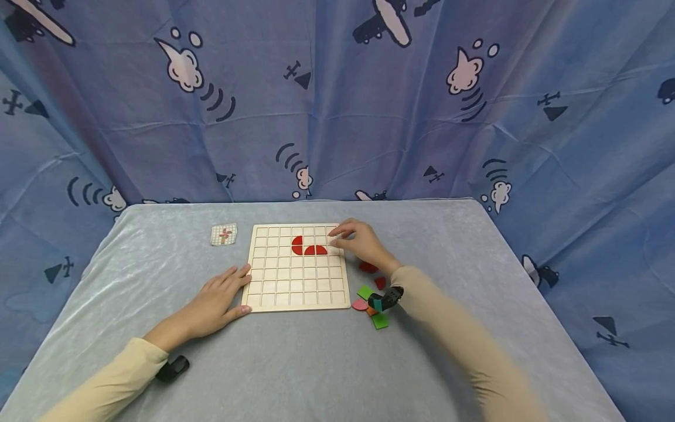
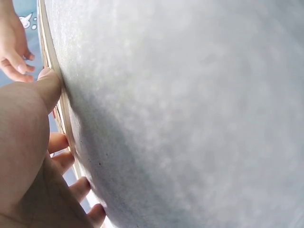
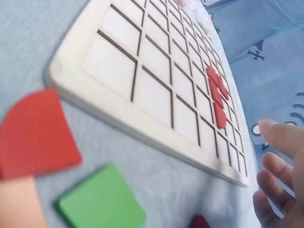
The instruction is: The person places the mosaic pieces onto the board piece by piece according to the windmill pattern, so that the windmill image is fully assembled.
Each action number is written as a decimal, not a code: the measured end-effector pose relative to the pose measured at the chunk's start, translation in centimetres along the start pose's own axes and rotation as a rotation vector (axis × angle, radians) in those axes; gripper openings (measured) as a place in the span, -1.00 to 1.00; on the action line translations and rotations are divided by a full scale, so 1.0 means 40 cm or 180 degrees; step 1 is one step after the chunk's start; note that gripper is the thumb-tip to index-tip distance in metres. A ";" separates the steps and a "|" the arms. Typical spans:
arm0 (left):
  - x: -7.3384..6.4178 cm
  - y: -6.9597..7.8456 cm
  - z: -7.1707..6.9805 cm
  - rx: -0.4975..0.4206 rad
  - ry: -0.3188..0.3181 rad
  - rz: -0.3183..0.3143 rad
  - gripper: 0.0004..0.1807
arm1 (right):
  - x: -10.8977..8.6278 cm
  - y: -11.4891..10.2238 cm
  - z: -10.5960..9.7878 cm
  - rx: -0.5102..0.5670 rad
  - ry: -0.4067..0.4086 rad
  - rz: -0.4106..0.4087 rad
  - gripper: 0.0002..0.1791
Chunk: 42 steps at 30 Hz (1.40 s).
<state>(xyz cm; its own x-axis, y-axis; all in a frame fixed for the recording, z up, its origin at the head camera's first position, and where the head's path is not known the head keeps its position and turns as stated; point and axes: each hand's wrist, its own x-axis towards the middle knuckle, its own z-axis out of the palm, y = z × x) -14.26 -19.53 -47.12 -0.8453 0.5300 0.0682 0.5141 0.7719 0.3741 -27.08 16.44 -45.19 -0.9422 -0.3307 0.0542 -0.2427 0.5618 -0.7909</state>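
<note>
A pale wooden grid board (image 1: 295, 287) lies flat on the table. Several red quarter-round pieces (image 1: 297, 250) sit in its squares toward the far side, some side by side like half discs. My left hand (image 1: 218, 302) rests at the board's left edge, fingers spread and touching the rim. Over the far right corner of the board is my right hand (image 1: 364, 243), its thumb and fingers slightly bent with a gap between them. In the right wrist view nothing shows between the fingers of that hand (image 3: 285, 171).
Loose pieces lie right of the board: green squares (image 1: 380, 320), a pinkish-red rounded piece (image 1: 360, 305), an orange one partly covered, and dark red ones (image 1: 368, 267) near the right forearm. A small card (image 1: 224, 234) with a gridded picture lies left of the board. A patterned curtain (image 1: 337, 117) hangs behind.
</note>
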 end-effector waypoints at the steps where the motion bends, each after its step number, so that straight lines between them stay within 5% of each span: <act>1: 0.000 0.000 0.001 0.0004 0.0016 0.0011 -0.30 | -0.004 0.000 -0.008 0.0012 0.0006 -0.0007 -0.74; 15: 0.000 -0.019 0.019 0.0036 0.0225 0.0174 -0.30 | -0.094 0.065 -0.086 -0.0224 0.0013 0.0042 -0.72; 24: 0.002 -0.008 0.008 -0.0030 -0.0041 -0.0033 -0.29 | -0.145 0.119 -0.116 -0.0219 -0.0196 -0.0056 -0.69; 42: 0.004 -0.006 0.006 -0.0082 -0.0074 -0.0051 -0.29 | -0.175 0.145 -0.138 -0.0199 -0.0309 -0.0077 -0.73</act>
<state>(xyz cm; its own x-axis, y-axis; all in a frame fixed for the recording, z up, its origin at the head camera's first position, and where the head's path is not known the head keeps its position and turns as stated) -14.50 -19.55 -47.42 -0.8495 0.5260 0.0405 0.4964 0.7711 0.3986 -23.16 26.19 -46.81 -0.9098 -0.4149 0.0112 -0.2819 0.5980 -0.7503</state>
